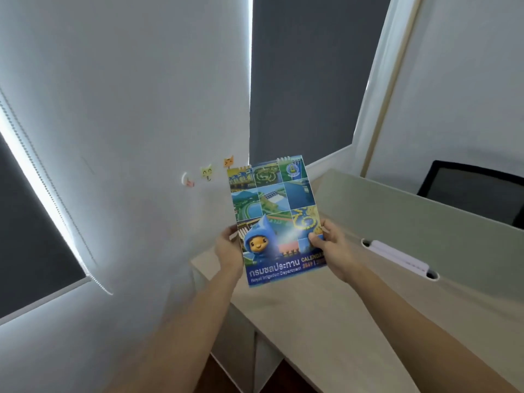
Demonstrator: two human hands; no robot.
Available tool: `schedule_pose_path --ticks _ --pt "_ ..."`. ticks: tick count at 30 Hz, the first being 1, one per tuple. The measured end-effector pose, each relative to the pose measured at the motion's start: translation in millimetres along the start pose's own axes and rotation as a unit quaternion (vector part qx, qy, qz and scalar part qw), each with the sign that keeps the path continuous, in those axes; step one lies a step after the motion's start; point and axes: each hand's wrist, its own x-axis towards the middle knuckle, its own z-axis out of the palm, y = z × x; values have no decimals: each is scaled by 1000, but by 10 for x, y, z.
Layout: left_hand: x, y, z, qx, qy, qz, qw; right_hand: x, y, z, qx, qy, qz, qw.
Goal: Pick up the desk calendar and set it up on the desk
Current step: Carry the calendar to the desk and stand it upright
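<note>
The desk calendar is a spiral-bound card with a blue and green photo cover and a blue cartoon mascot. It is held up in the air above the pale wooden desk, cover facing me, spiral edge on top. My left hand grips its lower left edge. My right hand grips its lower right edge, thumb on the cover. The calendar looks folded flat; its back is hidden.
A white wall with small cat stickers stands on the left. A grey-green partition runs along the desk's far side, with a white cable slot cover. A black chair back rises behind the partition. Grey blinds hang beyond.
</note>
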Motion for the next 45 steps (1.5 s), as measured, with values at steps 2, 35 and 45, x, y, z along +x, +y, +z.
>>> schedule_pose_path --ticks 2,35,45 --pt "-90 -68 333 29 -25 -2 999 25 -77 -303 3 14 -5 1000" --pt "-730 -2591 2499 382 -467 -117 789 -996 1334 -2554 -201 481 249 816" --pt "-1124 -2743 2091 358 -367 46 857 -1235 1552 -2298 -173 562 201 783"
